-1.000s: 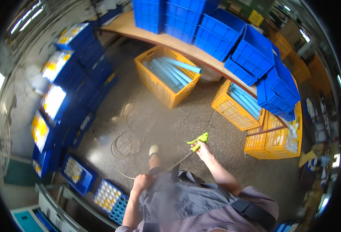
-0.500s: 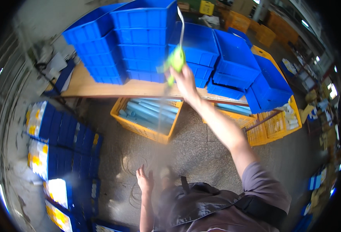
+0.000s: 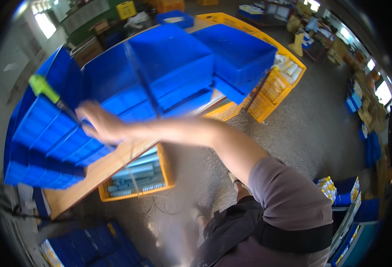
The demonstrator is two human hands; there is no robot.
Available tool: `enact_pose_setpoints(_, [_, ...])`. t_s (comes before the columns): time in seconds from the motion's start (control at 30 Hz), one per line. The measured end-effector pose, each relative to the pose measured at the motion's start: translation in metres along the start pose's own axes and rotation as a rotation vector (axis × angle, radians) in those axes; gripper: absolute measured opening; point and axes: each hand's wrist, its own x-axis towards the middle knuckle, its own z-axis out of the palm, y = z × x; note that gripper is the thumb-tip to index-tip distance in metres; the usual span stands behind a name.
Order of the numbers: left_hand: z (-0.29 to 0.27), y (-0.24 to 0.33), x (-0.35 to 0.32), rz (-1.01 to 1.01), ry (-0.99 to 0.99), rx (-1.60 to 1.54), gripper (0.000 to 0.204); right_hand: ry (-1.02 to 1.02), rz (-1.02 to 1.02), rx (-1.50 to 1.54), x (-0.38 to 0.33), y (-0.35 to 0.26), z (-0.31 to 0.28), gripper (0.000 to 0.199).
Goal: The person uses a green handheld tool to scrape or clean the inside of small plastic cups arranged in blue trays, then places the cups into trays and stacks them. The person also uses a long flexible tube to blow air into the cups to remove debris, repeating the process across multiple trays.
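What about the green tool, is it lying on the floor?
No, the green tool is up by the blue bins on the table.

A wooden surface (image 3: 99, 170) bears stacks of blue bins (image 3: 173, 55). Above its left part is the blurred right grip (image 3: 100, 122), fingers close to the hose (image 3: 69, 112) just behind a bright green air gun (image 3: 44, 88); whether they close on it cannot be told. Beneath the surface, a yellow crate (image 3: 168, 173) holds light blue tubes (image 3: 142, 169). At its right end stand yellow crates (image 3: 267, 100) with white items (image 3: 289, 69).
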Motion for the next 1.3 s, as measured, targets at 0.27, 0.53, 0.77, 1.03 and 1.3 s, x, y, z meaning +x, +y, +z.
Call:
enact_pose_setpoints(0.27, [0.077,0.145,0.108,0.318,0.002,0.169,0.04,-0.166,0.464,-0.057,-0.192,-0.044,-0.372,0.024])
enact_pose_setpoints(0.53, [0.073,0.489,0.207,0.658,0.625,-0.536,0.051,0.212,0.541,-0.919,-0.103,0.058,-0.663,0.046])
enact_pose_setpoints(0.77, [0.046,0.653,0.221,0.41,0.807,-1.041,0.079,-0.416,1.118,-0.387,-0.105,0.139,-0.734,0.029])
enact_pose_setpoints(1.03, [0.034,0.894,0.217,1.343,0.615,-0.064,0.086,0.526,1.135,0.488,-0.184,0.177,-0.845,0.039])
enact_pose_setpoints(1.3, [0.108,0.991,0.281,1.34,0.372,0.333,0.087,0.859,1.162,0.492,-0.228,0.294,-0.967,0.032])
